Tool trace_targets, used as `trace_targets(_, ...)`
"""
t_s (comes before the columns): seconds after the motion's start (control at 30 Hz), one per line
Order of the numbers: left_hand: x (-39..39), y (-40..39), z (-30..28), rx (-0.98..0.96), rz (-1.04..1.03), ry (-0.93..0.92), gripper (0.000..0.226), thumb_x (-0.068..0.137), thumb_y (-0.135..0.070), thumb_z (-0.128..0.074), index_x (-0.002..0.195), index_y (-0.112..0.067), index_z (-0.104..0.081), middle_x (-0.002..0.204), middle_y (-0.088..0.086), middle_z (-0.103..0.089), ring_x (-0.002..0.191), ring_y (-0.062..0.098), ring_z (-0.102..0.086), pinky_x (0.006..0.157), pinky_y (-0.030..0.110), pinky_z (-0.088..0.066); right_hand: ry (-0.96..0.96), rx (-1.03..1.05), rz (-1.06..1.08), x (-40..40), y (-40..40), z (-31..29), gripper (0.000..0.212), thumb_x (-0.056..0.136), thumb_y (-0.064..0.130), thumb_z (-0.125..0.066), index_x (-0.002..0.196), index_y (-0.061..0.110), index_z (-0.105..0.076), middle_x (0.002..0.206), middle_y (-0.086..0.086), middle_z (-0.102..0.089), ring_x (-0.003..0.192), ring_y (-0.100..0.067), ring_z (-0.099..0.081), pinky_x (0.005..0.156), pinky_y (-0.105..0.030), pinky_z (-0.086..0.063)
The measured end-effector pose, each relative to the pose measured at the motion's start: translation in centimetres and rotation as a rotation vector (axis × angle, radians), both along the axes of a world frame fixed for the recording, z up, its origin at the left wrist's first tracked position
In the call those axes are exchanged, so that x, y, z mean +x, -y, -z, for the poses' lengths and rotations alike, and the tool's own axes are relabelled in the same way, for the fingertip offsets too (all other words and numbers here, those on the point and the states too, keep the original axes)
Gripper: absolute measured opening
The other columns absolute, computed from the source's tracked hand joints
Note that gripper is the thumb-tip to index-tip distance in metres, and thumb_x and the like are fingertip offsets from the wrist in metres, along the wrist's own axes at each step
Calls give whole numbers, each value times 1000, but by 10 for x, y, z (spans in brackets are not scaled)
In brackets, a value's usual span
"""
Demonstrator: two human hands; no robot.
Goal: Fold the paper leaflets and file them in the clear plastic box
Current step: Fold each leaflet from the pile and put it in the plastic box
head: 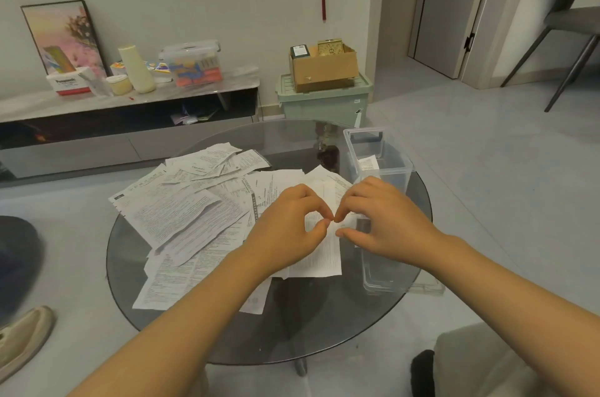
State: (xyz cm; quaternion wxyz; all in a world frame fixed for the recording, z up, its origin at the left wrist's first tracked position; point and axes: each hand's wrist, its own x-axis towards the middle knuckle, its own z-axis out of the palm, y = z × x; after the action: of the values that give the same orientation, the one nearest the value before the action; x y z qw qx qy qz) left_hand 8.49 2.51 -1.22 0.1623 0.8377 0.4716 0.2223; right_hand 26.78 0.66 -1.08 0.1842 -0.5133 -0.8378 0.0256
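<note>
While the left hand [289,221] and right hand [380,218] pinch it, the white printed leaflet [324,254] lies creased lengthwise.

a round glass table [181,325] bears scattered paper leaflets [181,218] and a clear plastic box [380,176].

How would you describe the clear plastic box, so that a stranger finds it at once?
Start at the round dark glass table. On its right side, beside the right hand, stands the clear plastic box, tall, open-topped, with one small folded leaflet inside. Unlike the loose flat paper leaflets left of it, it is transparent.
</note>
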Motion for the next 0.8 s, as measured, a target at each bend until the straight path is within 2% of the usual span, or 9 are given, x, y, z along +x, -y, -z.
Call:
trace_targets(0.13, -28, 6, 5, -110, 0, -214, 25, 88, -43, -57, 113, -36, -59, 126, -13, -48, 116, 4, -43, 100, 23, -38, 184, -89, -101, -15, -2, -2, 39, 86, 55, -54, 119, 35, -58, 126, 17, -53, 118, -6, -39, 102, -23, -27)
trace_targets(0.2, -42, 10, 12, -162, 27, -282, 35, 85, -47, -59, 118, -36, -56, 126, -13, -47, 117, 6, -42, 102, 27, -38, 266, -125, -141, -20, -1, -1, 45, 85, 57, -53, 125, 36, -55, 130, 17, -52, 120, -7, -38, 102, -25, -28)
trace_targets(0.33, -52, 13, 20, -187, 46, -322, 53, 79, -53, -64, 126, -34, -51, 127, -11, -45, 119, 9, -39, 103, 31, -36, 353, -151, -183, -29, 0, 4, 58, 80, 65, -55, 130, 36, -51, 131, 16, -51, 119, -9, -38, 101, -28, -29)
trace_targets(0.43, -51, 13, 21, -163, 45, -307, 55, 78, -52, -66, 127, -33, -51, 127, -10, -45, 118, 9, -40, 102, 31, -37, 349, -160, -184, -30, 0, 7, 53, 79, 63, -55, 125, 37, -55, 124, 13, -56, 113, -11, -42, 98, -28, -34)
trace_targets(0.53, -53, 15, 25, -140, 45, -289, 51, 79, -51, -66, 125, -32, -53, 125, -10, -47, 116, 9, -41, 100, 29, -37, 288, -129, -188, -31, -1, 8, 32, 85, 51, -53, 111, 36, -64, 112, 11, -61, 105, -10, -46, 93, -22, -33)
trace_targets(0.63, -53, 20, 26, -147, 22, -200, 46, 77, -53, -67, 117, -32, -59, 119, -11, -50, 110, 8, -45, 96, 28, -40, 192, -78, -203, -35, 1, 5, 24, 89, 43, -50, 101, 33, -68, 102, 11, -65, 98, -7, -50, 85, -16, -29)
trace_targets(0.7, -52, 23, 25, -132, 1, -125, 33, 79, -49, -68, 107, -31, -65, 109, -11, -54, 102, 8, -50, 89, 30, -44, 111, -56, -216, -40, 3, 2, 20, 88, 42, -52, 97, 32, -67, 96, 10, -66, 93, -9, -53, 79, -16, -28)
trace_targets(0.8, -54, 27, 21, -136, -59, -67, 6, 84, -30, -66, 89, -28, -69, 95, -11, -58, 93, 9, -56, 84, 35, -48, 59, -77, -221, -45, 5, -1, 19, 85, 47, -57, 96, 33, -65, 94, 11, -64, 93, -9, -52, 80, -18, -30)
